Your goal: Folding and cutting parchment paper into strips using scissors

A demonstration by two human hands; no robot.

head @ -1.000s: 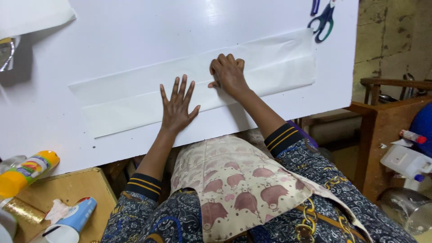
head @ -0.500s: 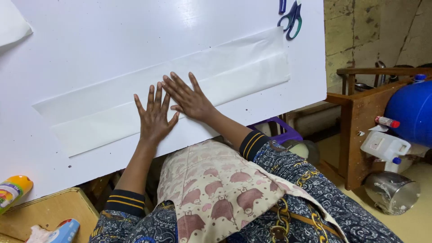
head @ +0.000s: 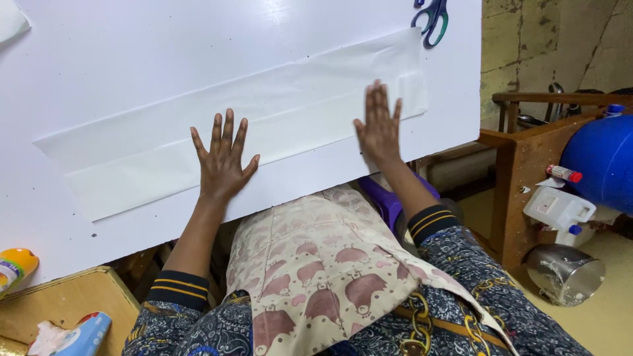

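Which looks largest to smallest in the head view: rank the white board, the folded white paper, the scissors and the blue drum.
1. White board
2. Folded white paper
3. Blue drum, cropped by the frame, so its size is unsure
4. Scissors, partly cut off at the top

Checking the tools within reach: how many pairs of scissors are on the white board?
1. The blue-green-handled scissors lie at the white board's top right, beyond the right hand; the frame edge crops them.

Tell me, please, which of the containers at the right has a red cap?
The small slim bottle lying on the white rectangular jug; the jug's own cap is blue, and the big blue drum behind shows no red.
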